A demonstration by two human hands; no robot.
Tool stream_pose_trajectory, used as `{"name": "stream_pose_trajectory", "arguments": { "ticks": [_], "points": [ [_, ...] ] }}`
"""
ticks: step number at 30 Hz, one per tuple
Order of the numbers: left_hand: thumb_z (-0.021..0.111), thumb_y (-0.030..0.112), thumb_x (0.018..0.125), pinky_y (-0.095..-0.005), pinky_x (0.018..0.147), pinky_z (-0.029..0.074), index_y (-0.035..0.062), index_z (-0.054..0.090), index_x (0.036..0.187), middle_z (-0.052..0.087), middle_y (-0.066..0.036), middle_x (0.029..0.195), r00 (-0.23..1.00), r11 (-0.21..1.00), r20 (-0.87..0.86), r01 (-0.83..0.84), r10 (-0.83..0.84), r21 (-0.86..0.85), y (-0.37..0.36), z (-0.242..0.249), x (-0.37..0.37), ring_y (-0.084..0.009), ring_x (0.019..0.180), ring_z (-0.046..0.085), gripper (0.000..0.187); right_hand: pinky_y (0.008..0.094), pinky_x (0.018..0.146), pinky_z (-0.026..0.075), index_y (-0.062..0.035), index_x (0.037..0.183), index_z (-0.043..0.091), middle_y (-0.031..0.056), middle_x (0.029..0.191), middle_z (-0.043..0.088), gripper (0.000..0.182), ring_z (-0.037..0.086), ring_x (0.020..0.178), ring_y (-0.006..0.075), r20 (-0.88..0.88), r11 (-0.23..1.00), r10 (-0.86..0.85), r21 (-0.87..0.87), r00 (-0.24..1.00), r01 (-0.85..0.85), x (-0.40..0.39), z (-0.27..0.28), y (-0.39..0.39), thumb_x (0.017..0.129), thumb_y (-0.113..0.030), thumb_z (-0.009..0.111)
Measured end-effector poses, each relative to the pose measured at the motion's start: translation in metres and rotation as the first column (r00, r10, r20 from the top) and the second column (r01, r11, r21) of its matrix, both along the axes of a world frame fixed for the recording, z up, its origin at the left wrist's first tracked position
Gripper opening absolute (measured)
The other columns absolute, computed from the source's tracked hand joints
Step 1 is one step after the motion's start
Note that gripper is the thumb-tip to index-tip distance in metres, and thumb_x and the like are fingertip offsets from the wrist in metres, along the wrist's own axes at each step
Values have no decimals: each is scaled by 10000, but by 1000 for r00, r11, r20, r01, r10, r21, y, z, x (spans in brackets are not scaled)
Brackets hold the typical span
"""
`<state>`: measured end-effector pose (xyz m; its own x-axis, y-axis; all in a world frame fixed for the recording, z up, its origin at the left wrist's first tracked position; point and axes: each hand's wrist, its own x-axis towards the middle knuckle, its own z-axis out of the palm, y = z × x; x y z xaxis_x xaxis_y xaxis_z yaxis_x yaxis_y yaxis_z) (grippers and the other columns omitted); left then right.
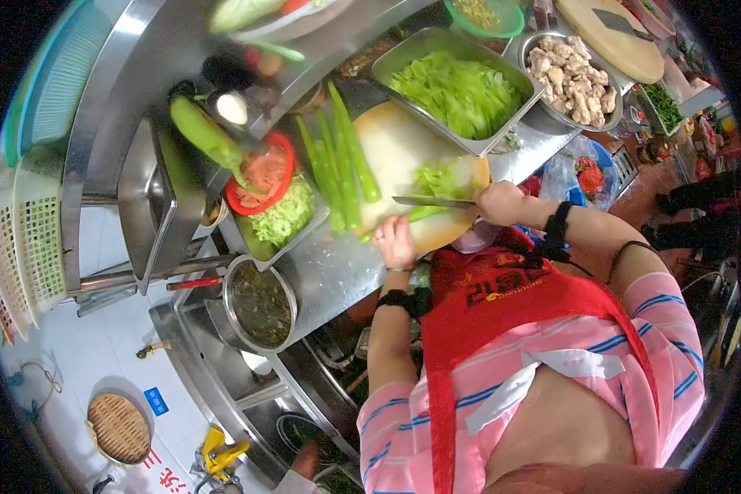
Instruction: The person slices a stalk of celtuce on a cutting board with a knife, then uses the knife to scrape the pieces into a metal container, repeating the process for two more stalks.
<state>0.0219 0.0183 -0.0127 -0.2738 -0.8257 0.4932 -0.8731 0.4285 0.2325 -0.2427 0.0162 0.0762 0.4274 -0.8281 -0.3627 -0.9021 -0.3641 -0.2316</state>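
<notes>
My right hand (500, 202) is closed around the handle of a kitchen knife (432, 201), whose blade points left over a round cutting board (387, 140). My left hand (395, 241) presses a long green stalk (425, 213) down on the board's near edge, its fingers bent beside the blade. Thin green slices (438, 179) lie just beyond the knife. Several whole green stalks (337, 165) rest side by side at the board's left. Behind the board, a rectangular steel tray (486, 148) holds a heap of similar green slices (461, 92).
Left of the stalks are a red basket (232, 194) of pinkish shreds and a tray (263, 264) of pale green shreds. A steel pot (291, 309) of dark liquid stands nearer. Chopped meat fills a steel bowl (614, 123) at back right. Sinks (259, 395) lie lower left.
</notes>
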Motion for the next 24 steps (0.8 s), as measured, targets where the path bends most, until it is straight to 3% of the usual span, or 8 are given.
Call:
{"name": "stream_pose_trajectory", "arguments": {
  "ticks": [2,4,7,11,13,17,19,24],
  "points": [
    [580,96,745,-381,811,333,136,604,962,507,-48,984,1000,1000,9,-1,1,1,-6,2,0,-254,919,454,221,436,569,487,-12,1006,520,169,712,618,324,622,663,324,-5,1000,5,-4,1000,-5,-4,-10,-7,757,-217,492],
    [580,100,743,-381,804,338,129,604,946,509,-47,979,1000,1000,2,3,-3,-10,-3,0,2,-258,918,457,207,434,483,459,-37,786,540,151,562,566,287,580,525,325,53,991,54,-126,997,-47,-6,-11,-8,817,-318,492],
    [584,105,741,-385,802,342,118,602,923,510,-49,983,999,999,-53,12,-14,-48,-4,-3,0,-262,909,460,183,438,481,457,-29,812,535,148,561,568,287,582,524,327,74,980,49,-195,996,-33,-8,2,-4,814,-313,496],
    [588,111,740,-385,801,346,111,599,908,516,-53,989,999,999,-38,20,-22,-43,-6,0,1,-265,908,464,168,443,484,459,-26,828,534,148,562,568,295,587,533,326,69,986,39,-162,997,-27,1,-12,-3,817,-318,495],
    [587,116,743,-384,804,347,107,598,906,522,-57,990,998,999,-52,32,-33,-38,-5,-3,2,-264,913,463,164,437,583,487,-18,971,522,160,709,617,289,620,677,321,-61,1000,10,8,998,-9,5,12,-8,760,-214,498],
    [586,117,744,-383,806,347,107,597,901,521,-57,979,999,999,-47,22,-23,-24,-3,-2,0,-263,916,462,158,431,595,490,-14,948,524,161,707,617,263,622,682,322,-40,999,27,44,999,-25,-1,17,-6,772,-207,491],
    [584,111,745,-383,808,347,108,594,901,519,-59,979,999,999,-42,11,-13,-53,-4,1,-2,-263,916,460,157,435,505,472,-29,858,547,154,592,580,312,590,540,328,72,992,50,-121,996,-41,0,-15,-2,831,-331,476],
    [572,103,750,-385,806,348,109,588,910,518,-57,976,997,998,-60,46,-48,-43,-4,-1,2,-262,913,460,161,437,520,474,-29,832,546,156,595,581,317,588,539,331,48,993,49,-108,998,-44,3,-5,-4,839,-335,464]
  ]
}}
